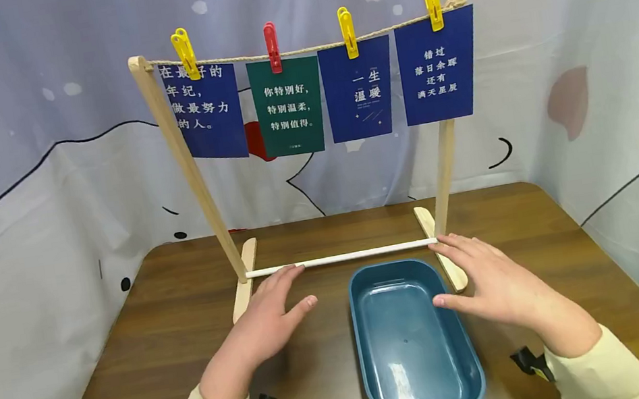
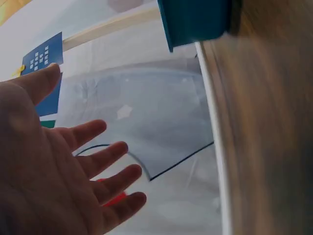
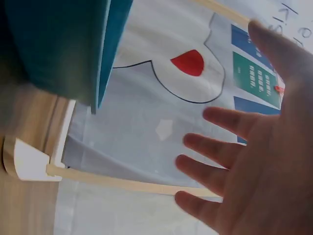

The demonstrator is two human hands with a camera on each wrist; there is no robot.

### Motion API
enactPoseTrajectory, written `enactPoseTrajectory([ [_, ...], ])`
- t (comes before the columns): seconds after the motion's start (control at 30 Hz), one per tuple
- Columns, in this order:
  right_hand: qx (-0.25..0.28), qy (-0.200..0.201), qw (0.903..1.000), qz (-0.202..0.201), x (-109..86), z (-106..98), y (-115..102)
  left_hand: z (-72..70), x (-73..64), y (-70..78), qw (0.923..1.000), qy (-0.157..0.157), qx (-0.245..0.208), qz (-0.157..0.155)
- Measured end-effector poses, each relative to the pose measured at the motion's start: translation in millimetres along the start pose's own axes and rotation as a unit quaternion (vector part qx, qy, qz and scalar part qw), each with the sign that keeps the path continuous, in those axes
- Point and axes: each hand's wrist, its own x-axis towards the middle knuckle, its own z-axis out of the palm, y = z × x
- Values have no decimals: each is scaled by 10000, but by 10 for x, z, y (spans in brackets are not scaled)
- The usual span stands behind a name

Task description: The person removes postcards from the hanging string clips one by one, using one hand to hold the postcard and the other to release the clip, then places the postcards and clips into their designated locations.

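My left hand hovers left of the blue tray, fingers spread and nothing in them; its open palm also fills the left side of the left wrist view. Over the tray's right edge, my right hand is spread the same way and holds nothing. The blue plastic tray stands bare inside between both hands. Behind it is a wooden rack with a white crossbar low down. From its twine hang a green card and three blue cards, pinned by a red clip and three yellow clips.
The rack's wooden feet rest on the brown wooden table, the right one close behind my right hand. A pale patterned curtain hangs behind the table and along its sides.
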Motion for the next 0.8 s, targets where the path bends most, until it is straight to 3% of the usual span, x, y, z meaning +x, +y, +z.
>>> enactPoseTrajectory([
  [0.2,8,434,9988,-232,342,-502,47,65,250,94,9953,76,-968,44],
  [0.27,108,715,9971,-235,495,-747,47,59,384,189,9895,133,-1435,104],
  [0.37,307,1247,9917,-74,702,-1152,39,17,616,417,9749,180,-2220,44],
  [0.53,794,2429,9664,268,1006,-1785,-13,-2,1034,862,9386,46,-3448,-116],
  [0.63,963,2949,9493,501,1205,-2091,-62,32,1258,1125,9060,-154,-4224,-195],
  [0.7,974,3041,9447,748,1340,-2253,-94,60,1395,1286,8891,-211,-4563,-277],
  [0.8,896,2864,9470,1147,1520,-2440,-135,82,1571,1515,8702,-160,-4906,-419],
])
